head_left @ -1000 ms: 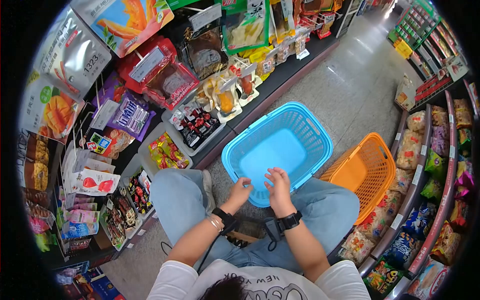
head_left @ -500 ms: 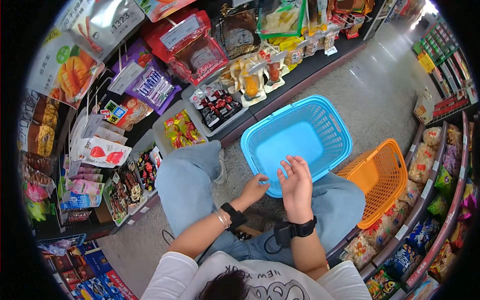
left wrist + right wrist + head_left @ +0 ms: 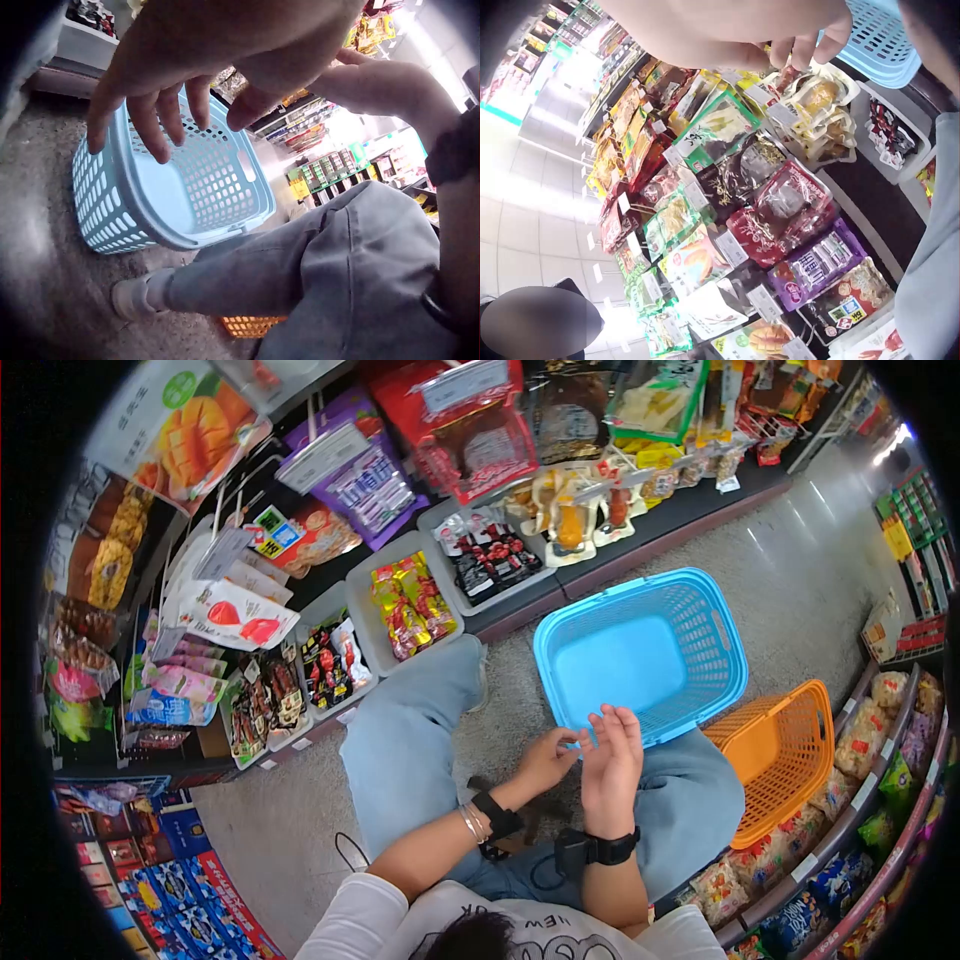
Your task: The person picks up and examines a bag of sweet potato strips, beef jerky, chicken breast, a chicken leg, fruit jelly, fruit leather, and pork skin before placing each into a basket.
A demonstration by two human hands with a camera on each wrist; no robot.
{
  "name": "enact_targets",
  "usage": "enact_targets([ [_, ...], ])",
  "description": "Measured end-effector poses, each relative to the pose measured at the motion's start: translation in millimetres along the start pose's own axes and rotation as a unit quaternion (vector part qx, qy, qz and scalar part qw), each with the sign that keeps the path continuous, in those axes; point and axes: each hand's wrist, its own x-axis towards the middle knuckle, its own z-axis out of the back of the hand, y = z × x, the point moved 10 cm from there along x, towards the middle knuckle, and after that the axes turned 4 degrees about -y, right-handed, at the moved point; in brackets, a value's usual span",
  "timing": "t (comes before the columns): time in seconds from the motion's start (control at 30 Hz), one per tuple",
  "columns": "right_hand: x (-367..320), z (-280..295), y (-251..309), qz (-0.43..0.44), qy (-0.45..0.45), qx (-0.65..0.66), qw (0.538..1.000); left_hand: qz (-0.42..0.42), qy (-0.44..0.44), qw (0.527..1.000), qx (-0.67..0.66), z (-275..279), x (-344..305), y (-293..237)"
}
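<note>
Head view first: looking down on blue basket, standing on the floor right of centre, beside orange basket at lower right. Seeing left grip near the blue rim with fingers loosely bent, right grip beside it with fingers relaxed and mostly straight; holding nothing in either. Cannot tell whether touching the rim. Judging blue basket as plastic: probably weighing little, keeping a stiff shape, flexing slightly along lattice walls, sliding somewhat under dry fingers, hardly breaking. Best taking hold of opposite sides of the rim. Reading apparently 山楂饼 on purple packet at upper left, and "NEW" upside down on shirt; finding price tags too blurred.

Left wrist view: seeing fingers hanging spread and unloaded before the blue basket, left of centre; noticing hand slot in the end wall, probably offering another hold.

Right wrist view: seeing bent fingers at upper centre, holding nothing visible; catching blue basket at upper right, and Chinese lettering on packets at centre, mostly escaping reading.
</note>
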Motion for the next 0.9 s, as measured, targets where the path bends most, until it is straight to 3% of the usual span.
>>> enact_targets([
  [0.2, -16.6, 2.8, -18.9, 0.032, 0.029, -0.044, 0.998, -0.023, -0.029, 0.996, -0.082, 16.2, -29.0, 4.0],
  [0.27, -13.6, 3.0, -17.7, 0.05, 0.035, -0.064, 0.996, -0.079, -0.065, 0.988, -0.113, 32.5, -27.2, -8.0],
  [0.37, -12.2, -4.2, 15.0, 0.152, 0.034, -0.104, 0.982, -0.152, -0.117, 0.97, -0.149, 76.2, -28.6, -38.5],
  [0.43, -25.6, -14.0, 52.9, 0.248, 0.038, -0.125, 0.96, -0.162, -0.135, 0.964, -0.164, 130.5, -52.9, -81.1],
  [0.53, -64.0, -20.3, 109.1, 0.348, 0.057, -0.115, 0.929, -0.257, -0.192, 0.918, -0.234, 210.4, -85.7, -111.0],
  [0.67, -106.7, -24.0, 144.9, 0.314, 0.106, -0.041, 0.943, -0.284, -0.21, 0.882, -0.313, 298.3, -146.4, -123.1],
  [0.77, -127.6, -23.4, 161.7, 0.272, 0.127, -0.006, 0.954, -0.277, -0.247, 0.885, -0.281, 342.8, -176.5, -106.3],
  [0.83, -128.5, -20.1, 172.6, 0.244, 0.138, 0.011, 0.96, -0.256, -0.267, 0.884, -0.285, 362.5, -195.6, -80.9],
  [0.9, -127.9, -5.2, 173.1, 0.2, 0.141, 0.034, 0.969, -0.164, -0.289, 0.887, -0.32, 371.1, -207.0, -23.4],
])
